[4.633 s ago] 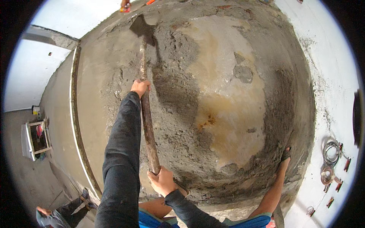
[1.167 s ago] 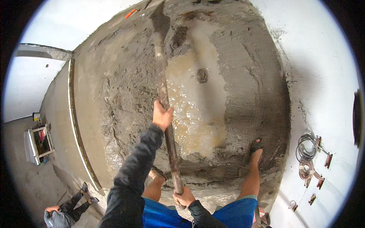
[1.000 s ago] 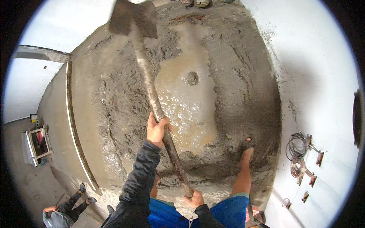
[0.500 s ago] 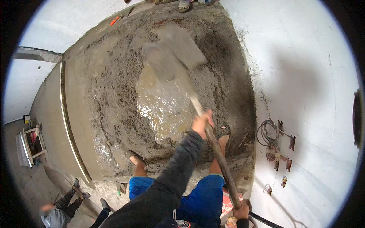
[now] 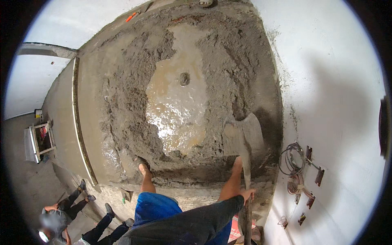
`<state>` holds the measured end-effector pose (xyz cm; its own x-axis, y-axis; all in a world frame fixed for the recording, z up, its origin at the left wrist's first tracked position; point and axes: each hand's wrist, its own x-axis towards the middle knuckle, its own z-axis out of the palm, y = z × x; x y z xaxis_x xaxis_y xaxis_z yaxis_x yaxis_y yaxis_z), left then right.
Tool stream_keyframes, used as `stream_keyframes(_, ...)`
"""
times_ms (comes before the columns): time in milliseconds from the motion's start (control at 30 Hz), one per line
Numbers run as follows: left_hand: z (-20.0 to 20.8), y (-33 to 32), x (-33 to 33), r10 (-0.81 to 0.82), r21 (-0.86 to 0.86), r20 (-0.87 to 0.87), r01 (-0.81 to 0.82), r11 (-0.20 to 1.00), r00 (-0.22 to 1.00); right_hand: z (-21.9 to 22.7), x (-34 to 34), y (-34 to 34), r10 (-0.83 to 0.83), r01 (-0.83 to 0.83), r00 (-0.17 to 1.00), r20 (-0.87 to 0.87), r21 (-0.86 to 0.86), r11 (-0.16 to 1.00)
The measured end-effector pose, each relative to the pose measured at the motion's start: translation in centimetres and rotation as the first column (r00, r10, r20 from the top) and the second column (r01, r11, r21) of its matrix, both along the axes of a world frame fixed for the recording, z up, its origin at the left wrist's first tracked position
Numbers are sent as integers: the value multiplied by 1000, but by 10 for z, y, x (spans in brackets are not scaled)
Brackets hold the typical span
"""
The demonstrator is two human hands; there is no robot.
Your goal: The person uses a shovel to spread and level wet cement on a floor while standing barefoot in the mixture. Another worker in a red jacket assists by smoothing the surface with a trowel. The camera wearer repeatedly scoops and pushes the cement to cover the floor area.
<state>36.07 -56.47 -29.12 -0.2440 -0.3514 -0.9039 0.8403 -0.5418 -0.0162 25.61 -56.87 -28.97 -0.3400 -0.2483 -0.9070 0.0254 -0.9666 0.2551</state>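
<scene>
A long-handled shovel (image 5: 254, 130) stands almost upright in the picture, its broad grey blade over the right edge of a heap of wet mortar (image 5: 134, 106). My left hand (image 5: 247, 195) is closed around the wooden handle below the blade, with its dark-sleeved arm reaching across from the lower left. I do not see my right hand; the handle runs on down to the lower edge. In the middle of the heap lies a shiny pool of watery mix (image 5: 175, 102) with a small lump (image 5: 184, 79) in it. My feet stand at the heap's near side.
A white wall (image 5: 326, 102) with coiled cables (image 5: 292, 159) rises on the right. A long straight bar (image 5: 78, 122) lies on the left. An orange-handled tool (image 5: 131, 16) lies at the far left. Two people (image 5: 61, 216) are at the lower left; a red bag (image 5: 235, 228) is by my legs.
The shovel has swung from over the far part of the pool back toward me and to the right. My left hand has come nearer with it; my right hand has left the picture.
</scene>
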Motion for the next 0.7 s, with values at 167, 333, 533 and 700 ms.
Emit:
stream_keyframes(167, -64, -6, 57, 25, 87, 85, -32, 996, 996, 89, -112, 77, -591, 670, 636, 496, 25, 742)
stream_keyframes(333, -66, -71, 146, -49, 44, 313, 37, 998, 949, 165, -170, 104, -708, 860, 296, 642, 143, 489)
stream_keyframes(533, -72, -47, 225, 301, -188, 322, -251, 950, 898, 158, -103, 79, -643, 900, 90, 761, 214, 379)
stream_keyframes(700, -56, -19, 328, 224, -34, 663, -270, 962, 714, 112, -70, 72, -614, 708, 207, 762, 316, 631)
